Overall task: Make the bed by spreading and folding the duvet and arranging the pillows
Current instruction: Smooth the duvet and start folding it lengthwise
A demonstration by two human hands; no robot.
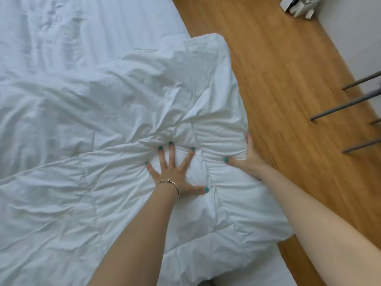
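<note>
We see the left hand, fingers spread flat, pressing the crumpled white quilted duvet on the bed; at 3 o'clock, the right hand grips its edge beside the wooden floor.

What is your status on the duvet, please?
Left hand flat, pressing duvet. Right hand gripping its edge at bedside. Duvet bunched, not spread. Nothing in the way.

Bare arms, teal-painted nails, a gold bangle (open-ended) on the left wrist.
</note>
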